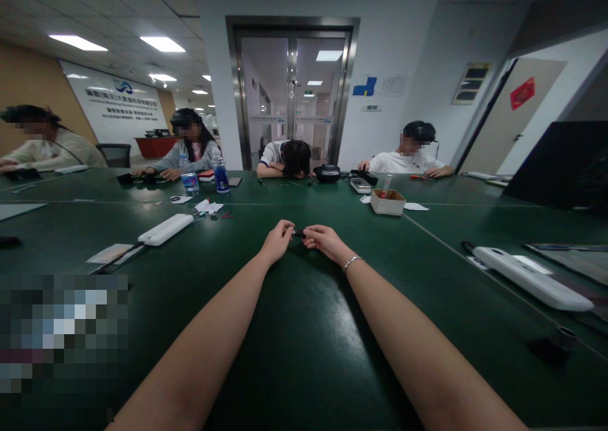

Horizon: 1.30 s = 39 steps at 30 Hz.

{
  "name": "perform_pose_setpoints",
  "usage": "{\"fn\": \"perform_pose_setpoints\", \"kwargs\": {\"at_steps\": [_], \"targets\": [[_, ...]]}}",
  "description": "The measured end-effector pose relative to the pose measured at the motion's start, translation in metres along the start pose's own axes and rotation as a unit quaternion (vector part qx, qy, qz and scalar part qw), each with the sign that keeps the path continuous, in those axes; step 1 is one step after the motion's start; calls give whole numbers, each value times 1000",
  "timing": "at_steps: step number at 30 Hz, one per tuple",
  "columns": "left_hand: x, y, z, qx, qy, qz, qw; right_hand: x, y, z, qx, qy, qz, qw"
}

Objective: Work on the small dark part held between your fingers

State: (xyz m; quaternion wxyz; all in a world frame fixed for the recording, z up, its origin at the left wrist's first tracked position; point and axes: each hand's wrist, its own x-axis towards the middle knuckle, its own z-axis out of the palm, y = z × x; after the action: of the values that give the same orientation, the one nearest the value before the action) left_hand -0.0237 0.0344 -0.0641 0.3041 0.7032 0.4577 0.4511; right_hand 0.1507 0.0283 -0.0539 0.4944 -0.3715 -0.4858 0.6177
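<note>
A small dark piece (299, 233) is held between the two hands over the middle of the desk (304, 330); the left hand (278, 241) pinches one end, the right hand (325, 241) the other. Its details are too small to tell. Beyond, a pale box (388, 206) with a brown inside holds a clear upright item (386, 184) with some red at its base. A plastic bottle (221, 178) shows deep blue. The desk is smooth, glossy green; a long, rounded white bar (166, 230) lies to the left.
</note>
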Motion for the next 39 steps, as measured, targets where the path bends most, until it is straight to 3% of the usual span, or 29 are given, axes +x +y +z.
{"fn": "perform_pose_setpoints", "kwargs": {"at_steps": [10,15,39], "targets": [[2,-4,0,4,33,15,999,-1,0,0,11,-3,-5,1000],[4,-8,2,-35,10,2,999,0,1,0,15,-9,-3,1000],[2,-4,0,-31,10,-1,999,0,1,-1,13,-15,-4,1000]]}}
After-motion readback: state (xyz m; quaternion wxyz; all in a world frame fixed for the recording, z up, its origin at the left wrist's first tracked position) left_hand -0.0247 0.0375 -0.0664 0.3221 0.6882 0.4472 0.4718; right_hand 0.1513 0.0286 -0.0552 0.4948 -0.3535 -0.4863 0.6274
